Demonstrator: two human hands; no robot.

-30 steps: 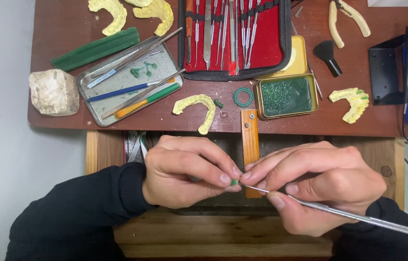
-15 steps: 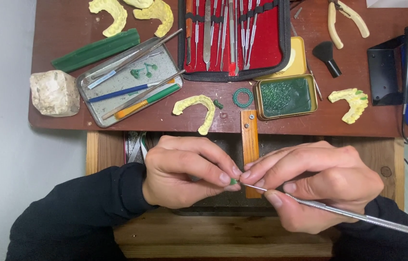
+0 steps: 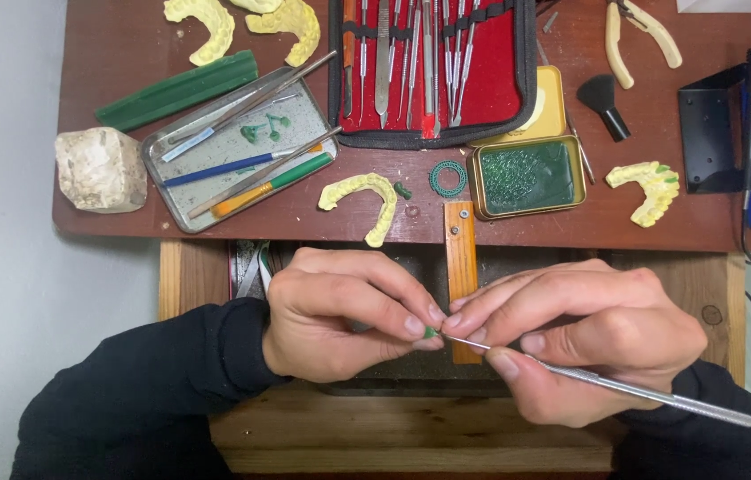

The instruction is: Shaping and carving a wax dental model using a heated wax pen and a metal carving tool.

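1. Head view: the left hand (image 3: 340, 324) pinches a tiny green wax bit (image 3: 430, 332) between thumb and fingertips, at picture centre.
2. The right hand (image 3: 584, 338) grips a thin metal tool (image 3: 624, 387), fingers closed round it; its long axis runs from 4 o'clock to a tip at 10 o'clock, touching the wax.
3. Against half a second ago, hands and tool have barely moved.
4. At 12 o'clock lie a red tool case (image 3: 433, 67) and a green-filled tin (image 3: 527, 176).

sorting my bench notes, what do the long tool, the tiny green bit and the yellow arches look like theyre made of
Tool in the right hand: looks like metal, thin, silver-grey with a sheen.
Green bit pinched by the left hand: probably wax, matt and opaque, the same green as the fill of the tin.
Arches: likely plaster or stone, pale yellow, dull and chalky, tooth-shaped ridges.
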